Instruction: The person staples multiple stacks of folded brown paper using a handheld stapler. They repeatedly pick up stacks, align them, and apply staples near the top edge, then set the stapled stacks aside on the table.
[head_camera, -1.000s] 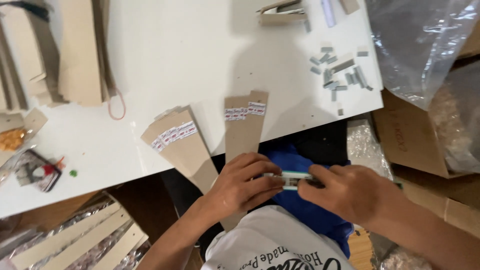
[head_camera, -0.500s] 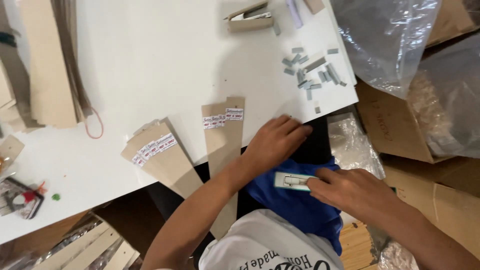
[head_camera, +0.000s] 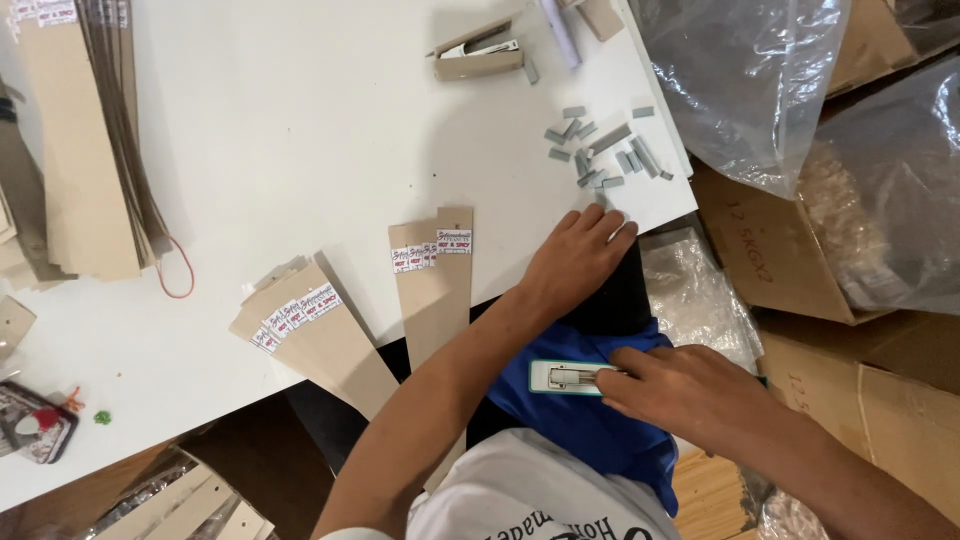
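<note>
At the far left of the white table (head_camera: 280, 130) lies a tall stack of plain brown card strips (head_camera: 85, 150), with a red rubber band (head_camera: 178, 272) at its foot. Next comes a fan of about four card strips (head_camera: 315, 335), each with a small white-and-red label at its upper end, then a second pile of about three labelled strips (head_camera: 435, 285) overhanging the table edge. Right of these the left hand (head_camera: 580, 262) rests flat on the table rim, fingers together and empty, just below a scatter of roughly fifteen grey staple blocks (head_camera: 600, 155). An open tan stapler (head_camera: 478, 58) sits above. The right hand (head_camera: 690, 395) pinches a white-and-green stapler (head_camera: 565, 376) over the blue cloth (head_camera: 590, 430) on the lap. Clear plastic bags (head_camera: 760, 80) and cardboard boxes (head_camera: 780, 250) fill the right
</note>
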